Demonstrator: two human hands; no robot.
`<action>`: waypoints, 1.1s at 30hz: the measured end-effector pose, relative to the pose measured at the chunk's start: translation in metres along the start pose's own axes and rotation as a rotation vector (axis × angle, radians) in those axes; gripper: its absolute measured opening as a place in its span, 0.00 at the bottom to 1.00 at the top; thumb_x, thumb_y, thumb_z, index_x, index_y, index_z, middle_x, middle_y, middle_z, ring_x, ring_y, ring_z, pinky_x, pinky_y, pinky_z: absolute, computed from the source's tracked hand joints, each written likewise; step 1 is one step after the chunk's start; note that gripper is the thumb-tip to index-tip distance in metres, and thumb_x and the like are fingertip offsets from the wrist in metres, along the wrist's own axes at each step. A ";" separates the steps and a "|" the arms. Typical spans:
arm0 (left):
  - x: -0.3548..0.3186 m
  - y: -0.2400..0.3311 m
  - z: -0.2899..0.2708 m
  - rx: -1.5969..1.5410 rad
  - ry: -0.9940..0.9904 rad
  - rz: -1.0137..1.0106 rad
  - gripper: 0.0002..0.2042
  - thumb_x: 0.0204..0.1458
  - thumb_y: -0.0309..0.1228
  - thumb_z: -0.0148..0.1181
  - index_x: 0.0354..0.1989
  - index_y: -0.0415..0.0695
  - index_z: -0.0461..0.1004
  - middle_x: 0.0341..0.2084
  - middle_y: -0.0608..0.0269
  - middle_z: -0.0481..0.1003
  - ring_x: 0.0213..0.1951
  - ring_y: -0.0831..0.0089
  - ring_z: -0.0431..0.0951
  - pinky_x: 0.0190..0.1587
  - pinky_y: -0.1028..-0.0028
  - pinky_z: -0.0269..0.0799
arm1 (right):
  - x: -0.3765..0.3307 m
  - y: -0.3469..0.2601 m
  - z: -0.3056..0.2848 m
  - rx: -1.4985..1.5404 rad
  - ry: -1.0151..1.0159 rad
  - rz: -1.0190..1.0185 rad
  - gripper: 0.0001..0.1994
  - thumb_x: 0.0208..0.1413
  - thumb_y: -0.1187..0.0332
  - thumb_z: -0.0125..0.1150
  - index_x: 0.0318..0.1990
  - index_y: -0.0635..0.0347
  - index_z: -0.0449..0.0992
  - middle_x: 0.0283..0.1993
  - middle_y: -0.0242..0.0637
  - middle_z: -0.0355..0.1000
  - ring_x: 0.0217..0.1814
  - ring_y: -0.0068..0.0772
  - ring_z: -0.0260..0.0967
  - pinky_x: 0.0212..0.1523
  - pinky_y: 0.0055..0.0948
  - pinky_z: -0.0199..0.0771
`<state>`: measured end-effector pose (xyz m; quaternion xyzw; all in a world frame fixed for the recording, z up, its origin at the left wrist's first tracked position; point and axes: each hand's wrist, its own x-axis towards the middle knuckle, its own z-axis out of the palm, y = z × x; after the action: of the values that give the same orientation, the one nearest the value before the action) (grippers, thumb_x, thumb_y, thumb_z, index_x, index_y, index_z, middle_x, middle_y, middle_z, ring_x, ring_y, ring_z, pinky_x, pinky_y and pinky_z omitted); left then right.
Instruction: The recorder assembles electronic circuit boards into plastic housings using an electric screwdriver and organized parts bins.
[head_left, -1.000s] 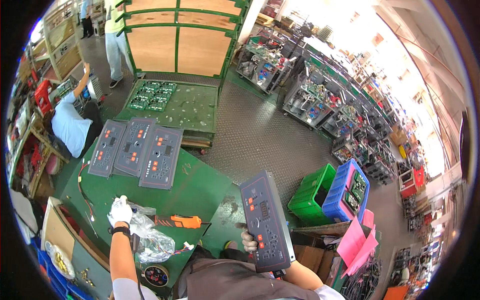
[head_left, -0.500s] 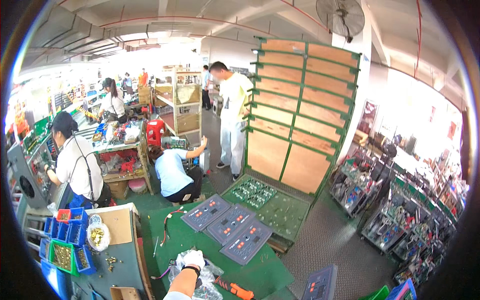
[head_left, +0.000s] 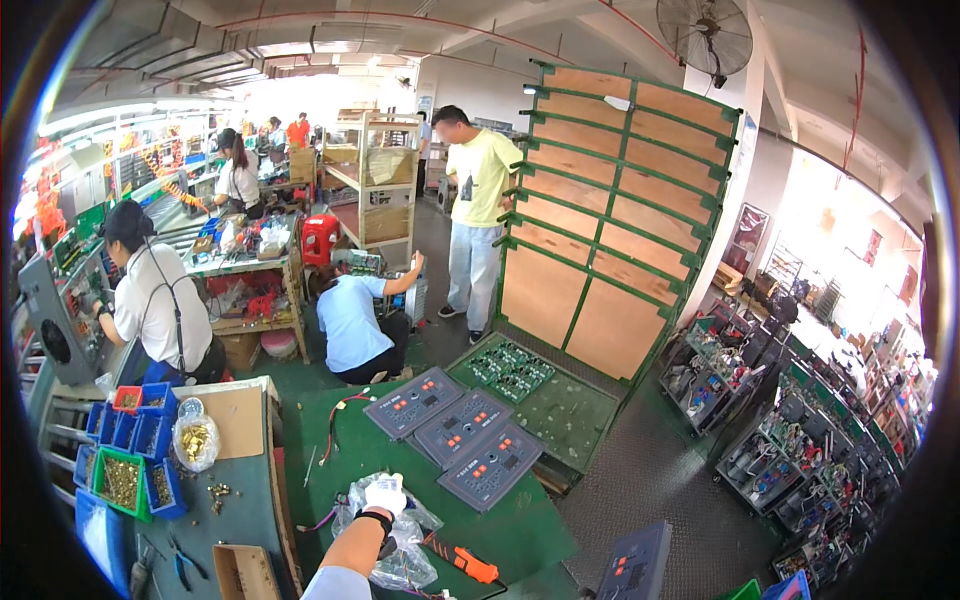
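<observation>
My left hand [head_left: 384,494], in a white glove with a black band at the wrist, is over a crumpled clear plastic bag [head_left: 405,560] on the green table. Its fingers look curled in; what they hold is too small to tell. Beyond it lie three dark grey control panels [head_left: 465,428] with orange buttons, overlapping in a row. An orange-and-black power tool [head_left: 470,565] rests right of the bag. A red and black wire lead [head_left: 338,425] lies toward the far left. Another grey panel [head_left: 637,562] stands tilted at the lower right; whatever supports it is hidden. My right hand is out of view.
Blue and green bins of small brass parts [head_left: 122,480], pliers [head_left: 185,565] and a cardboard box [head_left: 245,575] occupy the left bench. A green rack [head_left: 600,220] with circuit boards [head_left: 510,370] on its base stands ahead. One person crouches, another stands; loaded carts [head_left: 790,440] line the right.
The view has shifted slightly, so things sit a little differently in the picture. My left hand stays at the plastic bag, slightly turned. The tilted panel at lower right remains there.
</observation>
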<state>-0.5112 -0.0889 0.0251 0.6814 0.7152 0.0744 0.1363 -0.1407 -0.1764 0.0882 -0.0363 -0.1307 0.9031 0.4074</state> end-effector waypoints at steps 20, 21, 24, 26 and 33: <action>-0.193 0.256 -0.104 -1.391 -0.817 0.642 0.19 0.59 0.28 0.51 0.58 0.33 0.65 0.50 0.54 0.72 0.50 0.70 0.75 0.53 0.73 0.69 | -0.157 0.116 0.093 0.079 0.401 -0.406 0.27 0.60 0.50 0.49 0.56 0.65 0.67 0.27 0.34 0.64 0.26 0.29 0.60 0.29 0.28 0.61; -0.199 0.261 -0.098 -1.394 -0.754 0.664 0.19 0.57 0.25 0.54 0.57 0.33 0.66 0.46 0.57 0.74 0.47 0.73 0.76 0.50 0.76 0.71 | -0.162 0.121 0.087 0.063 0.528 -0.419 0.28 0.60 0.47 0.49 0.54 0.65 0.69 0.28 0.35 0.65 0.25 0.30 0.61 0.28 0.29 0.62; -0.207 0.260 -0.071 -1.138 -0.624 0.635 0.19 0.53 0.22 0.59 0.54 0.35 0.70 0.42 0.63 0.76 0.37 0.79 0.74 0.43 0.80 0.71 | -0.163 0.125 0.105 0.109 0.576 -0.455 0.35 0.57 0.36 0.44 0.47 0.65 0.72 0.27 0.35 0.67 0.23 0.31 0.61 0.25 0.30 0.62; -0.218 0.263 -0.076 -1.137 -0.671 0.543 0.18 0.51 0.23 0.61 0.52 0.36 0.72 0.36 0.65 0.76 0.33 0.82 0.72 0.40 0.80 0.71 | -0.164 0.125 0.119 -0.021 0.676 -0.472 0.37 0.55 0.31 0.41 0.42 0.62 0.73 0.24 0.35 0.66 0.21 0.31 0.61 0.24 0.29 0.62; -0.236 0.262 -0.087 -1.203 -0.903 0.456 0.17 0.52 0.18 0.59 0.52 0.30 0.69 0.38 0.57 0.77 0.36 0.77 0.77 0.42 0.77 0.74 | -0.166 0.125 0.143 -0.187 0.737 -0.524 0.36 0.55 0.30 0.37 0.38 0.58 0.72 0.23 0.35 0.66 0.20 0.31 0.60 0.23 0.29 0.62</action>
<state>-0.2793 -0.3009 0.2064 0.5848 0.2697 0.1908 0.7409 -0.1456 -0.4093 0.1857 -0.3574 -0.0628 0.6810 0.6361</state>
